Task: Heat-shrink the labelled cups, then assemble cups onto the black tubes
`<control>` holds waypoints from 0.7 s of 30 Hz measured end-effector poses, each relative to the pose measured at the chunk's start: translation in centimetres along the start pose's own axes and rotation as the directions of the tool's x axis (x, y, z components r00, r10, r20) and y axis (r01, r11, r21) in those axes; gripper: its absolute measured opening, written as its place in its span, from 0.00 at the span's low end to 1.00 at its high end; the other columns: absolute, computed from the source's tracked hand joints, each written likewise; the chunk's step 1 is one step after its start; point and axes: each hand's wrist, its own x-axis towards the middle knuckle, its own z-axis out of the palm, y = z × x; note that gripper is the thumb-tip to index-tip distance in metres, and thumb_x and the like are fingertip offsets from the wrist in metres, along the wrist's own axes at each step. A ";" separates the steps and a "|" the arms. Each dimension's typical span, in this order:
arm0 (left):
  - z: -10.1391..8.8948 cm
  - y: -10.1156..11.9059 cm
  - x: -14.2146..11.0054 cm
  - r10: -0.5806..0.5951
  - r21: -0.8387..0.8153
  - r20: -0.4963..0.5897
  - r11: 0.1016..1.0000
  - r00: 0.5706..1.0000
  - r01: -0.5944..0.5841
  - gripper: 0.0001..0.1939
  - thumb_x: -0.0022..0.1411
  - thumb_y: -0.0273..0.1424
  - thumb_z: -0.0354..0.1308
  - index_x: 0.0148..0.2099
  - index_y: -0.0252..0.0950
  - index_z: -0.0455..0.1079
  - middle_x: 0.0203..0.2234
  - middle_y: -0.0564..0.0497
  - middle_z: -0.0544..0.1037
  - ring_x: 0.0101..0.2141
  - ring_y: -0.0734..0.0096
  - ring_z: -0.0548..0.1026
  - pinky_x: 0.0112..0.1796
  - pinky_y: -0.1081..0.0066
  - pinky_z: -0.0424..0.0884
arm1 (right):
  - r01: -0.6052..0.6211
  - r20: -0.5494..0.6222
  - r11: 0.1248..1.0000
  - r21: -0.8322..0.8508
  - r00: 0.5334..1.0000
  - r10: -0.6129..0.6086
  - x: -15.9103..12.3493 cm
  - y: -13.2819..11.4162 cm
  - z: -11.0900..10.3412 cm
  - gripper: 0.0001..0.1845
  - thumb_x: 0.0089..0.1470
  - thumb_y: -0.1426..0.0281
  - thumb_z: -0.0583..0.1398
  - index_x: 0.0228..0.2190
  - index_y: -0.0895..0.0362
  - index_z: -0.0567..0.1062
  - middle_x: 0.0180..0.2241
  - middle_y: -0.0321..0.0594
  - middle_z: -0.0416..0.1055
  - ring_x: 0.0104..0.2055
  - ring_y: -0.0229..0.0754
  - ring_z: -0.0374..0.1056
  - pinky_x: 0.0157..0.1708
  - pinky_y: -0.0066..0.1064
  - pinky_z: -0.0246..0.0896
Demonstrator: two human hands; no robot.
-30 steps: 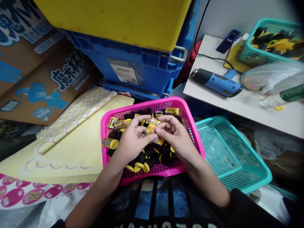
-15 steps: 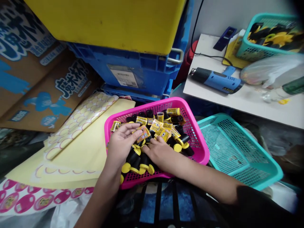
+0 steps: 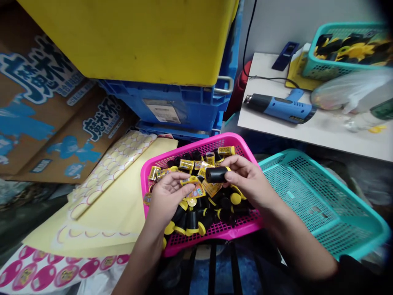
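Observation:
A pink mesh basket (image 3: 242, 146) rests on my lap, filled with several small black tubes with yellow caps (image 3: 193, 221) and some tubes wrapped in yellow labels (image 3: 186, 164). My right hand (image 3: 249, 181) holds one black tube (image 3: 215, 174) sideways above the basket, fingers closed round it. My left hand (image 3: 166, 196) pinches a yellow sticker label (image 3: 196, 191) between thumb and fingers, just left of the tube.
A teal mesh basket (image 3: 310, 205) sits right of the pink one. Yellow sticker sheets (image 3: 104, 196) lie at left, pink ones (image 3: 39, 274) below. Blue crates (image 3: 172, 102), a yellow bin (image 3: 138, 37) and cardboard boxes (image 3: 52, 114) stand behind. A blue heat gun (image 3: 279, 107) lies on the white table (image 3: 322, 131).
My right hand reached down into the basket, picked up a black tube and lifted it. My left hand kept the yellow sticker and stayed left of centre.

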 end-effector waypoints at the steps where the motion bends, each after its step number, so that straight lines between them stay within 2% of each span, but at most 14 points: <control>1: 0.0 0.0 0.0 0.007 0.023 -0.002 1.000 1.000 -0.007 0.11 0.45 0.31 0.71 0.33 0.35 0.78 0.28 0.50 0.82 0.30 0.70 0.80 0.34 0.73 0.77 | -0.006 0.001 1.000 0.019 1.000 0.005 0.0 0.1 0.2 0.21 0.49 0.59 0.69 0.38 0.58 0.71 0.30 0.35 0.68 0.28 0.30 0.66 0.29 0.21 0.64; 4: 0.0 0.2 -0.3 0.049 0.140 -0.040 0.989 0.998 -0.043 0.08 0.51 0.35 0.68 0.33 0.36 0.80 0.29 0.49 0.83 0.30 0.66 0.80 0.35 0.69 0.78 | -0.001 0.001 1.000 0.028 1.000 0.001 0.0 0.4 0.7 0.21 0.48 0.58 0.69 0.38 0.58 0.73 0.29 0.36 0.70 0.29 0.31 0.68 0.31 0.21 0.66; 7: -0.2 0.4 -0.6 0.108 0.261 -0.056 0.961 0.993 -0.090 0.06 0.52 0.35 0.67 0.31 0.38 0.81 0.25 0.51 0.82 0.26 0.65 0.79 0.31 0.68 0.77 | 0.001 -0.005 1.000 0.021 1.000 -0.001 -0.1 0.4 0.9 0.20 0.50 0.56 0.68 0.38 0.57 0.74 0.29 0.37 0.71 0.29 0.33 0.69 0.30 0.22 0.66; 11: -0.1 0.3 -0.8 0.176 0.335 -0.015 0.928 0.984 -0.161 0.07 0.55 0.35 0.65 0.30 0.38 0.81 0.22 0.53 0.81 0.24 0.66 0.78 0.27 0.69 0.75 | 0.005 0.008 1.000 0.026 1.000 -0.005 -0.2 0.1 0.8 0.21 0.49 0.54 0.68 0.37 0.57 0.76 0.32 0.38 0.73 0.28 0.33 0.68 0.29 0.24 0.67; 14: 0.0 0.2 -0.8 0.241 0.342 0.022 0.910 0.970 -0.234 0.06 0.57 0.34 0.64 0.32 0.40 0.82 0.26 0.52 0.83 0.27 0.66 0.79 0.32 0.69 0.76 | 0.033 -0.007 0.999 0.014 0.999 -0.033 -0.3 0.0 0.8 0.19 0.50 0.55 0.68 0.37 0.56 0.76 0.32 0.37 0.73 0.29 0.32 0.68 0.30 0.23 0.67; 17: 0.0 0.1 -0.8 0.311 0.347 0.059 0.885 0.949 -0.312 0.06 0.59 0.33 0.63 0.38 0.44 0.82 0.33 0.52 0.84 0.34 0.66 0.81 0.40 0.68 0.77 | 0.050 -0.020 0.994 -0.094 0.998 -0.052 -0.4 0.0 0.8 0.17 0.50 0.58 0.68 0.37 0.56 0.77 0.34 0.38 0.74 0.33 0.33 0.70 0.33 0.23 0.67; 21: -0.1 0.3 -1.1 0.366 0.368 0.082 0.853 0.927 -0.369 0.09 0.60 0.32 0.63 0.43 0.45 0.80 0.37 0.52 0.84 0.36 0.67 0.81 0.40 0.69 0.77 | 0.020 -0.060 0.967 -0.254 0.998 -0.036 -0.5 0.3 1.0 0.18 0.50 0.57 0.68 0.36 0.58 0.77 0.32 0.38 0.73 0.31 0.33 0.67 0.32 0.25 0.64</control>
